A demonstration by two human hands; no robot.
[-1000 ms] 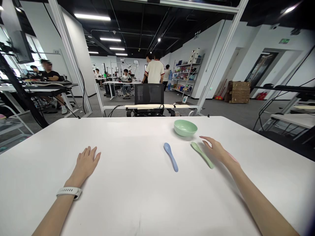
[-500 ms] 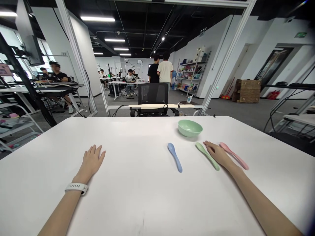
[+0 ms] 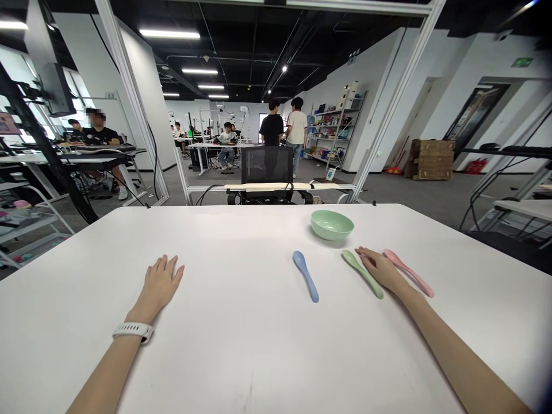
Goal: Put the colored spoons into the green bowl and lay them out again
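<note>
- Head view, looking forward and down across a white tabletop [image 3: 241, 356], with both forearms reaching in from the bottom edge.
- The left hand [image 3: 160, 286] lies palm down left of centre, fingers slightly spread and holding nothing. Only bare tabletop surrounds it. A white watch [image 3: 133, 330] circles the left wrist.
- The right hand [image 3: 379, 270] lies palm down toward the right edge, fingers loosely together and not gripping anything. It sits between two spoons, right against the green one (whether it touches is hard to tell).
- A pale green spoon [image 3: 362, 273] lies slanted just left of the right hand.
- A pink spoon [image 3: 409, 273] lies slanted just right of the right hand, near the wrist.
- A blue spoon [image 3: 305, 275] lies apart, left of the green spoon, its bowl end pointing toward the far edge.
- A pale green bowl [image 3: 332, 225] stands upright near the far edge, above the spoons.
- Beyond the far edge stands a black office chair [image 3: 266, 164]. Two people [image 3: 271, 129] stand further back, in front of a loaded metal shelf [image 3: 334, 129].
</note>
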